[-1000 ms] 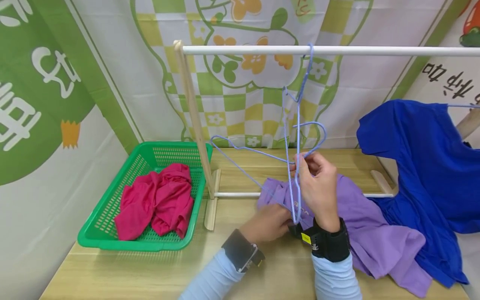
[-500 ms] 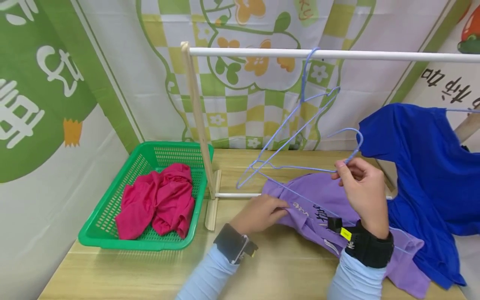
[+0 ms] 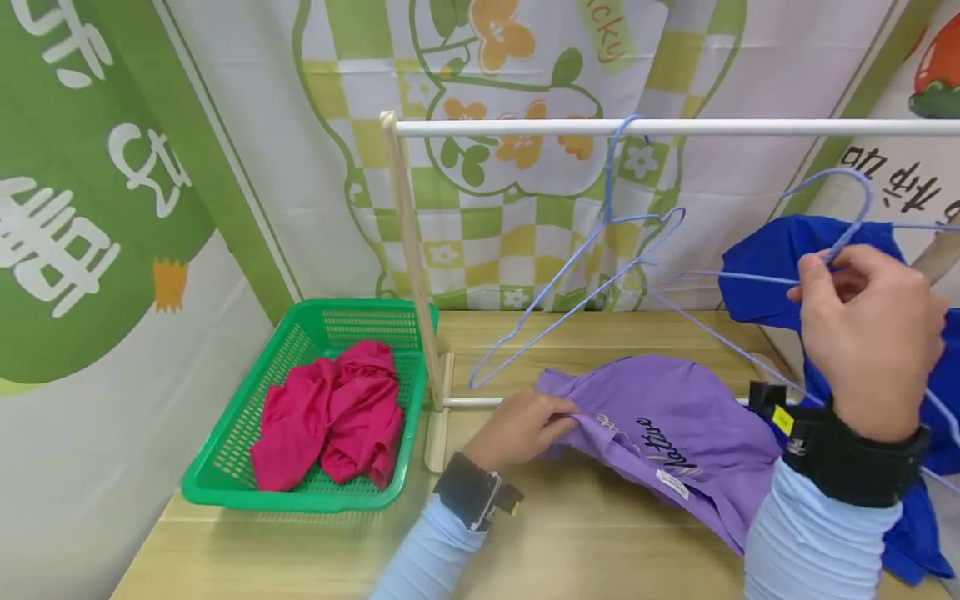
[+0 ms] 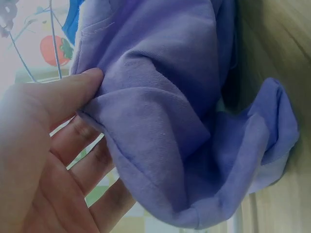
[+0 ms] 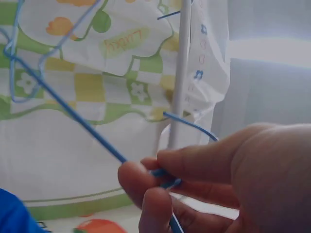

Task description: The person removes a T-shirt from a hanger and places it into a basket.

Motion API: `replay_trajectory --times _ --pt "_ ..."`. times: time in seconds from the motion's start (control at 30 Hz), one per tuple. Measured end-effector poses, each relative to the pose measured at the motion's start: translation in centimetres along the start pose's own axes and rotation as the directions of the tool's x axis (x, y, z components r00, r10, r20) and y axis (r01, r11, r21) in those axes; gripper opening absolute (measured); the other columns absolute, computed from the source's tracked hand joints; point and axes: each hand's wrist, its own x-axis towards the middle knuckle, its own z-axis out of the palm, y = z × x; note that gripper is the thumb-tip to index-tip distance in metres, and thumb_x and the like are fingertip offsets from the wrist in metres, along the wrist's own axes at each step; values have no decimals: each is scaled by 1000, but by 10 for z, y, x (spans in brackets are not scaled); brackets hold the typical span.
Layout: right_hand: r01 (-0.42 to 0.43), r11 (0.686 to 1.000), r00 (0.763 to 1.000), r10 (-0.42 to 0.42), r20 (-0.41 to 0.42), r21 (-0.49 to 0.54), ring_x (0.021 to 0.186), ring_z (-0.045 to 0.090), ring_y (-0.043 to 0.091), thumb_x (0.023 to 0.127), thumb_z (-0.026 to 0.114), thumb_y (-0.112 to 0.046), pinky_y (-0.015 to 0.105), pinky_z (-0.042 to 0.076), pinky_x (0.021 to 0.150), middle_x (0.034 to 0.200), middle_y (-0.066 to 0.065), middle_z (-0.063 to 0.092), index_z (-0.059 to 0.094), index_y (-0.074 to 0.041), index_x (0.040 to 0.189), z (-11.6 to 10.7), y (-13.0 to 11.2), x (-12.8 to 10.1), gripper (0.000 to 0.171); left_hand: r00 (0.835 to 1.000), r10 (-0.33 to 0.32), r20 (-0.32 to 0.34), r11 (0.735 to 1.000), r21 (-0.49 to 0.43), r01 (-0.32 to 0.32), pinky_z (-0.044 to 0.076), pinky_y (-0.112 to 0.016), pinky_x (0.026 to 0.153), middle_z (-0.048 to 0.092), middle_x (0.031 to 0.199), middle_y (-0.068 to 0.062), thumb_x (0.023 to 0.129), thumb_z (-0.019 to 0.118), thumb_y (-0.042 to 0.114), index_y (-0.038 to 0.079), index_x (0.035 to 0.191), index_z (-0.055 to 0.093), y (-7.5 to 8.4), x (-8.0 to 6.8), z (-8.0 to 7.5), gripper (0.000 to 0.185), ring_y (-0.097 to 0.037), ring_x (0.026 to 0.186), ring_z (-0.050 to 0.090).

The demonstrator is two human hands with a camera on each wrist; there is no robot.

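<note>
Right grip (image 3: 870, 333) pinching hanger (image 3: 840, 242), above purple shirt (image 3: 675, 425)

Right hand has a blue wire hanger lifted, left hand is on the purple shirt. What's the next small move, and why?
Probably lower the thin blue wire hanger toward the purple T-shirt and feed one end into the opening. The right hand pinches the hanger clear above the wooden table, and the left hand grips the shirt's folded edge.
</note>
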Motion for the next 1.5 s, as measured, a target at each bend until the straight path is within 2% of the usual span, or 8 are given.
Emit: replay_trajectory --times 0.13,0.4,0.7,0.97,1.1,1.2,1.33,1.5 --pt "10 998 999 -12 -46 -57 117 64 46 112 41 -43 37 29 72 121 26 75 70 -3 132 -7 -25 18 54 999 26 -20 999 -21 -27 49 -16 69 74 87 7 105 65 23 18 114 80 -2 2 2 18 -2 73 57" --pt "28 999 1000 -29 -12 -34 128 63 48 112 42 -39 58 43 96 129 25 72 66 -4 140 10 -55 44 51 999 21 -30 1000 -8 -21 50 -17 71 77 94 7 104 68 26 20 117 80 -3 2 7 19 -2 76 60" --pt "84 996 990 -80 116 -37 118 64 54 110 43 -42 69 48 89 126 24 74 68 -3 132 37 -38 53 51 1000 -8 -24 998 -57 6 48 -15 65 73 82 6 105 66 23 18 103 80 -3 4 4 15 -1 69 57" --pt "175 984 984 -176 -15 -24 123 60 47 105 57 -45 62 44 92 139 20 68 60 -11 147 5 -30 -3 54 999 -43 -31 998 -44 41 52 -17 72 76 90 6 105 66 23 17 115 81 -6 3 2 19 -2 74 60" --pt "431 901 901 -426 -76 57 88 65 -2 94 77 -28 29 46 72 111 11 78 79 -12 112 -5 -3 -59 24 996 -79 -50 997 -15 78 52 -21 70 74 85 5 104 66 23 18 107 80 -9 1 4 15 -6 74 61" --pt "470 879 857 -477 194 82 83 65 -7 87 85 -37 30 50 64 109 5 78 78 -19 107 0 25 -92 27 994 -94 -53 995 13 95 56 -28 81 76 95 2 104 67 23 17 109 80 -13 1 11 16 -12 86 68" --pt "397 917 736 -304 605 -23 126 59 50 79 84 -67 72 52 77 151 26 52 47 -27 157 30 68 -105 95 993 -118 -9 992 40 118 48 -46 113 66 141 -10 102 69 31 13 137 70 -18 4 24 39 -28 130 62" --pt "339 941 611 -210 763 -13 141 17 79 60 99 -57 91 36 89 161 50 -2 -6 -29 170 84 127 -90 154 980 -163 113 987 23 161 31 -59 127 27 173 -22 90 81 41 15 167 29 -20 0 36 97 -44 158 31"
